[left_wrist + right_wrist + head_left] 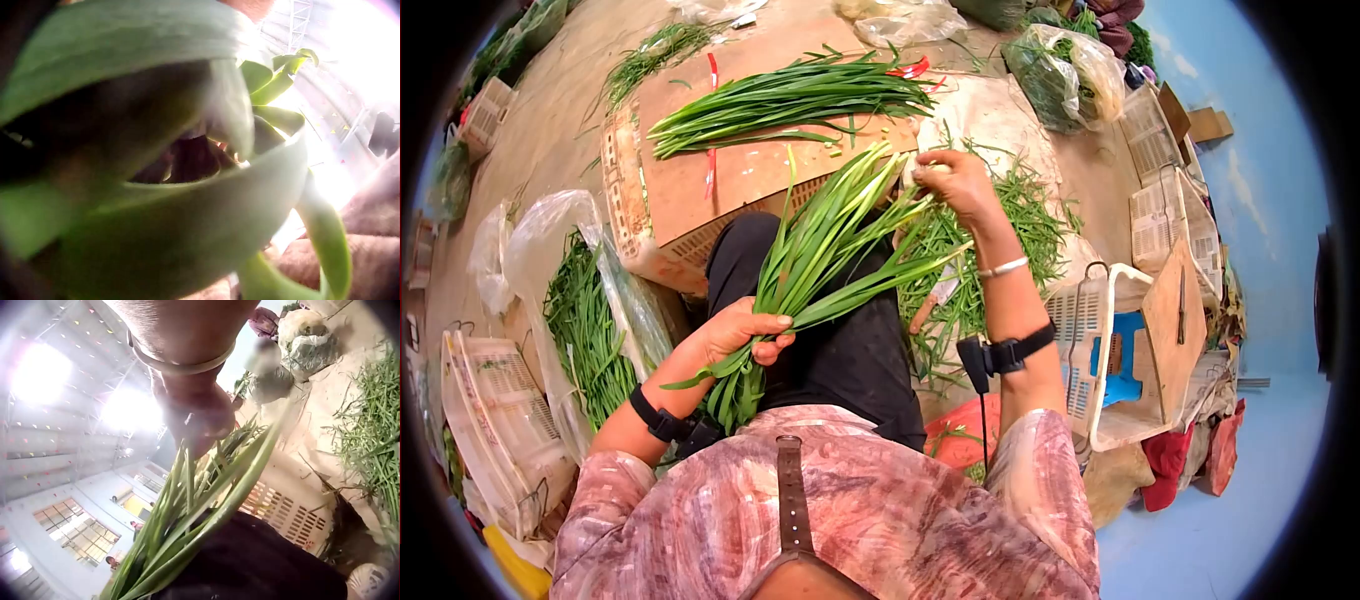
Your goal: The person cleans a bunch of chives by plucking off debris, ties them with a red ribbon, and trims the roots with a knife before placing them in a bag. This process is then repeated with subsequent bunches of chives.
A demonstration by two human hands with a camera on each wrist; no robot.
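My left hand (745,332) grips a loose bunch of garlic chives (810,245) low down, above my lap, its thumb across the leaves. The pale stem ends fan out away from me. In the left wrist view, broad leaves (187,231) fill most of the picture and hide the fingers. At the stem ends on the right, my right hand (956,186) is bent at the wrist, fingers curled in and pinching some stems. The right wrist view shows the stalks (187,519) running down from that hand (194,419), whose fingertips are hidden.
A tied-looking pile of chives (790,105) lies on a cardboard-topped crate (632,215) ahead, near red ties (712,165). Loose greens (1010,225) and a knife (945,287) lie at right. An open plastic bag (550,215) holds greens at left; a white crate (1125,430) stands right.
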